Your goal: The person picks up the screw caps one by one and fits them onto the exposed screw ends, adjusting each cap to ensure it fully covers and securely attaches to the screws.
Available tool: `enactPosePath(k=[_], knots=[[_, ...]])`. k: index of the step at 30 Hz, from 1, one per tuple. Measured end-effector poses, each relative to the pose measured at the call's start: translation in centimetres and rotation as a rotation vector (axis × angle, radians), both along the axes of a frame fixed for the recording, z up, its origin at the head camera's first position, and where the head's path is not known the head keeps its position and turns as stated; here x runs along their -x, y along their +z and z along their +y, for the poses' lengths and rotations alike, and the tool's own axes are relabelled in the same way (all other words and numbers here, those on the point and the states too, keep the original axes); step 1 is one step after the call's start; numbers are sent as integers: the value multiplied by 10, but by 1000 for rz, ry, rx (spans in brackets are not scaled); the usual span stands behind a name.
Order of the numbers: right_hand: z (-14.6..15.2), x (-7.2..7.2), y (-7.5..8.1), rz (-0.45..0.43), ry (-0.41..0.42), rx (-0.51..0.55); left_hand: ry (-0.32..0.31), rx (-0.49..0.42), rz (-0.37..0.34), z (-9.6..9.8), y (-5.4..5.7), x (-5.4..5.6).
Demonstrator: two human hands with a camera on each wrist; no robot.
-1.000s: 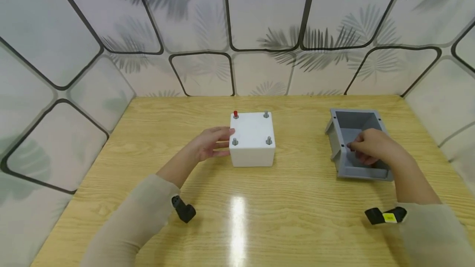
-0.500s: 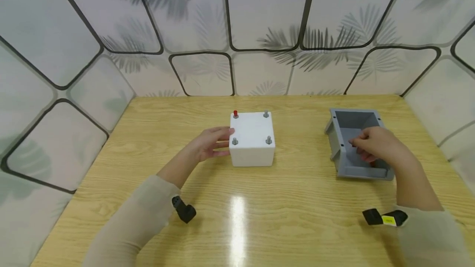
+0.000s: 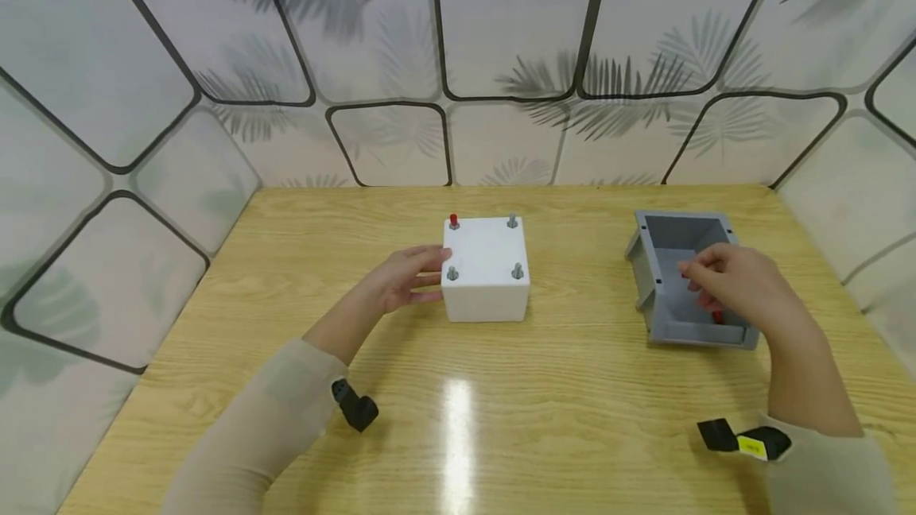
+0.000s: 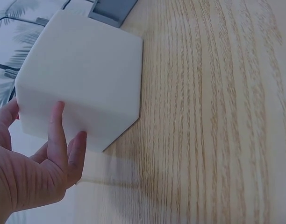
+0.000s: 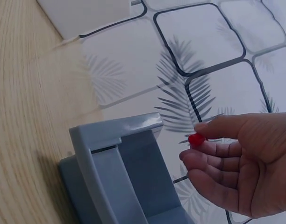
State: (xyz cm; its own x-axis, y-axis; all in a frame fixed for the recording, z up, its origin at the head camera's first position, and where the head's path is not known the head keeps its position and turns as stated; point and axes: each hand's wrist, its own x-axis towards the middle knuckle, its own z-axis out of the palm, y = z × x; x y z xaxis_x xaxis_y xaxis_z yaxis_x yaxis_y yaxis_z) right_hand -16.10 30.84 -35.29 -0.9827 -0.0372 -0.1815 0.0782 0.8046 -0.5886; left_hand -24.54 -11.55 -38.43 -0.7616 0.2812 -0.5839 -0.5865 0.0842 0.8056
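Observation:
A white block (image 3: 489, 253) stands on the wooden table, with a metal bolt at each top corner. A red cap (image 3: 454, 219) covers the far-left bolt; the near-left bolt (image 3: 452, 273) and near-right bolt (image 3: 518, 271) are bare. My left hand (image 3: 411, 278) touches the block's left side with extended fingers, its thumb at the top edge. Above the grey bin (image 3: 653, 280), my right hand (image 3: 740, 284) pinches a small red cap (image 5: 196, 139) between thumb and forefinger. Another red piece (image 3: 718, 316) lies in the bin, partly hidden by that hand.
The bin stands to the right of the block, with wooden tabletop (image 3: 580, 276) between them. A patterned backdrop (image 3: 508, 141) rises behind the table's far edge and along both sides.
My right hand has lifted slightly and shifted right within the bin area, with the red cap between its fingertips. The red piece in the bin has come into view. My left hand stays put.

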Motion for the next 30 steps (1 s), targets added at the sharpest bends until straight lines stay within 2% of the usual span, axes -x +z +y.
enactPosePath(k=[9,17,22,30], knots=[[-5,-9,3,102,-50,22,-7,5,12,-1,-1,-1],[-11,-17,3,212,-148,104,0,5,14,0,-3,-2],[-16,-20,2,273,-160,141,-2,8,18,-1,-3,-3],[-23,-22,2,331,-142,134,4,1,20,-1,-3,-2]])
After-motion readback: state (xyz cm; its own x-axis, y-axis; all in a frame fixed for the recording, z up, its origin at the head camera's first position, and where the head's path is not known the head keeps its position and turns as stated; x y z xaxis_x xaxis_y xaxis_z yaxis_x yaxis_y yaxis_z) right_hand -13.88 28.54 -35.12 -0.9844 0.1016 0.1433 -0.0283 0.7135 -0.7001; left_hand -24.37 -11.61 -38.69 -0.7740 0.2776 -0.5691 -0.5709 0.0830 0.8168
